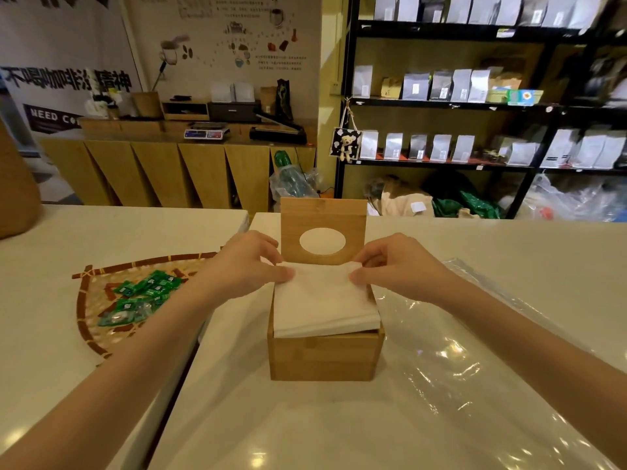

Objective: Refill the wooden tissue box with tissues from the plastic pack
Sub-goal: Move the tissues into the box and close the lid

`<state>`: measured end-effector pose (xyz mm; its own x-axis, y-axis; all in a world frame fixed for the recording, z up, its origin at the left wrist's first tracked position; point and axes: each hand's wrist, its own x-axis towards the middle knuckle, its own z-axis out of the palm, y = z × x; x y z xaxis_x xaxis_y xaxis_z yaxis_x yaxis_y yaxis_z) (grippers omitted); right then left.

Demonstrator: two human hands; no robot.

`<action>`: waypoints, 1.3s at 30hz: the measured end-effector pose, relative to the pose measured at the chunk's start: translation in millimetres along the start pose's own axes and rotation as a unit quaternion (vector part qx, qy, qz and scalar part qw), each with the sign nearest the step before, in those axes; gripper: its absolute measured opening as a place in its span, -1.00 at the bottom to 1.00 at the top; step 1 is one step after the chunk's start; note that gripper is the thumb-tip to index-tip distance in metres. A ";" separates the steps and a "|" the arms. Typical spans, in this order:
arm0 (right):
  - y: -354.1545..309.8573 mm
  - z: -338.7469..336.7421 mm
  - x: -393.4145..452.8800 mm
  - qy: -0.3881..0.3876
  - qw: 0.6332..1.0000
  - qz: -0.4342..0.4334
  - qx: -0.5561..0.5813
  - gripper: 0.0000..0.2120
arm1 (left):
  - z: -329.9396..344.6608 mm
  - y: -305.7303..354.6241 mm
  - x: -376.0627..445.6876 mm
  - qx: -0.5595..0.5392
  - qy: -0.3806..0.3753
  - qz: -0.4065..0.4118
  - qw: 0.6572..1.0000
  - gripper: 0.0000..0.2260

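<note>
Pinching the far corners of a white tissue stack (324, 298), the left hand (249, 262) and the right hand (395, 262) held it over the wooden tissue box (325, 356), each thumb closed against its fingers on the paper. The stack sat partly inside the box, rising above the rim and tilted. The hinged lid (324, 230), with its oval opening, stood upright behind. A clear plastic pack (475, 361) lay flat on the white table (278, 418), right of the box. A woven tray (98, 310) of green packets (142, 296) rested left.
</note>
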<state>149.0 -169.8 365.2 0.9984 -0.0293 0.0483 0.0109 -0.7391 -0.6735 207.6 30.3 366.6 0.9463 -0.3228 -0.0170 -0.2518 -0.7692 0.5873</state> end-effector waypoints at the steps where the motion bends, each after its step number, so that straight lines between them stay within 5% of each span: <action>1: 0.0 1.1 0.0 0.006 0.999 -0.016 -0.037 -0.87 | 1.0 0.7 0.4 0.018 0.003 0.006 1.000 -0.80; 6: -1.8 15.5 -2.8 0.031 0.959 -0.110 -0.259 -0.83 | 13.6 0.7 -4.3 0.127 -0.014 0.057 0.990 -0.84; 15: -5.4 31.3 4.4 0.025 0.927 -0.089 -0.363 -0.84 | 30.1 4.9 -2.1 0.267 0.017 0.059 0.962 -0.80; 26: -11.2 27.2 -15.2 0.093 0.911 -0.135 -0.379 -0.80 | 43.4 13.8 -0.9 0.391 0.043 0.005 0.919 -0.88; 30: -16.9 10.7 -14.5 0.005 0.946 -0.144 -0.289 -0.83 | 41.2 14.6 -6.3 0.363 0.076 0.001 0.929 -0.88; 34: -16.7 2.3 -8.1 -0.136 0.947 -0.104 -0.272 -0.74 | 13.8 14.6 -12.8 0.272 -0.049 0.011 0.961 -0.77; 39: -18.6 9.4 -2.0 -0.197 0.928 -0.060 -0.311 -0.66 | 8.3 10.6 -8.2 0.323 -0.198 0.018 0.925 -0.57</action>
<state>147.4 -149.6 370.6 0.9363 0.2364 -0.2595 0.2119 -0.9700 -0.1193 195.5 20.2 366.3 0.8188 -0.4326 -0.3775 -0.4714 -0.8819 -0.0119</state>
